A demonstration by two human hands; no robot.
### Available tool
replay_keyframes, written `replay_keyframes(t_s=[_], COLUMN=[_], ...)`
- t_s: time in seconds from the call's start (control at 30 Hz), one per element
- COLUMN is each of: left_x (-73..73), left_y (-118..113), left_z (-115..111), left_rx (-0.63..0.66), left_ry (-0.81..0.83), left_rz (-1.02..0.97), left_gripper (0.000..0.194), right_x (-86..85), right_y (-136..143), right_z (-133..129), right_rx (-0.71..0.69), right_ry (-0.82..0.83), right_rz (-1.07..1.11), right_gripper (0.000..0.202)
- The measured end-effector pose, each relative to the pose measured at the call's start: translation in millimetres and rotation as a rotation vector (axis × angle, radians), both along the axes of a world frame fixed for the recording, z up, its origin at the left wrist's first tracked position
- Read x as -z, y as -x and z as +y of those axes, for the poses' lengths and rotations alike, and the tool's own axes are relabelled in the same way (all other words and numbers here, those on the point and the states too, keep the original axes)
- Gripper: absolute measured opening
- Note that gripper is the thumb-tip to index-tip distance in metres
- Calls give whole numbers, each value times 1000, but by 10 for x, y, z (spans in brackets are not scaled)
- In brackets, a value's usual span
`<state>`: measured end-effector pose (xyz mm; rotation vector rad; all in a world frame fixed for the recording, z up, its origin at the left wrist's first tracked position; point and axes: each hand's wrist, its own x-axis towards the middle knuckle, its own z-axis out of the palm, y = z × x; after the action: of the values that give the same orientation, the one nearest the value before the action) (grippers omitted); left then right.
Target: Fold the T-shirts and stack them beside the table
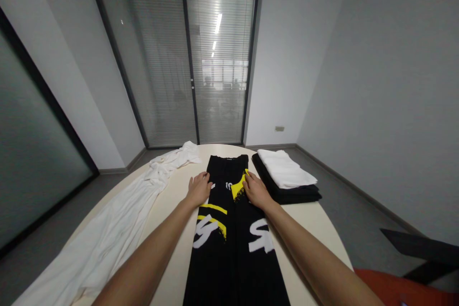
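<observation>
Black trousers [234, 248] with yellow and white printed marks lie lengthwise in front of me, waistband away from me. My left hand [200, 189] is at their left edge, fingers closed on the cloth near the upper part. At the opposite edge, my right hand [256, 190] grips the fabric beside a yellow patch, where a small corner of cloth stands up. Some fingertips of both hands are hidden by the hands themselves. The lower legs run out of view at the bottom.
A cream round-ended table [170, 215] carries everything. Crumpled white cloth [118, 220] stretches along its left side. To the right sits a folded stack, a white garment [285, 169] over black ones [297, 195]. An orange-red seat [390, 287] stands at lower right.
</observation>
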<state>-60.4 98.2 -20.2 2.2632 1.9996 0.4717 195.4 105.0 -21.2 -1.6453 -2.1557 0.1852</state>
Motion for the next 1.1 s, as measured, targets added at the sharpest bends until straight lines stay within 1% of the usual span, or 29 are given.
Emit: replay_keyframes(t_s=[0.17, 0.37, 0.47, 0.57, 0.6, 0.67, 0.8, 0.87, 0.93, 1.0, 1.03, 1.07, 1.1], left_x=[5, 31, 52, 29, 9, -43, -121, -144, -187, -277, -340, -410, -481], left_y=[15, 32, 25, 12, 7, -2, -49, -96, -150, -200, -220, -238, -253], left_z=[205, 472, 490, 406, 361, 256, -39, -249, -505, -797, -950, -1103, -1254], left_rx=[-13, -32, -38, -51, -57, -62, -6, 51, 88, 132, 192, 303, 458], left_ry=[-15, -39, -56, -105, -125, -156, -158, -137, -123, -101, -75, -28, 30], left_rz=[28, 15, -14, -59, -77, -113, -159, -158, -138, -125, -134, -160, -193], left_gripper=[46, 43, 41, 42, 43, 44, 48, 54, 59, 56, 52, 45, 39], right_x=[-40, -54, -45, -70, -89, -135, -194, -187, -164, -144, -140, -142, -151], right_y=[85, 143, 162, 184, 190, 193, 153, 124, 100, 82, 74, 67, 60], right_z=[190, 472, 495, 420, 385, 314, 213, 172, 116, 27, -30, -96, -170], right_rx=[-5, -8, 19, 90, 95, 45, -113, -146, -176, -202, -206, -205, -206], right_ry=[-14, -40, -64, -150, -183, -207, -110, -74, -42, -17, -14, -23, -39], right_rz=[-66, -77, -73, -52, -52, -63, -49, -47, -72, -106, -117, -122, -121], right_gripper=[47, 47, 47, 43, 41, 40, 40, 38, 39, 45, 48, 50, 51])
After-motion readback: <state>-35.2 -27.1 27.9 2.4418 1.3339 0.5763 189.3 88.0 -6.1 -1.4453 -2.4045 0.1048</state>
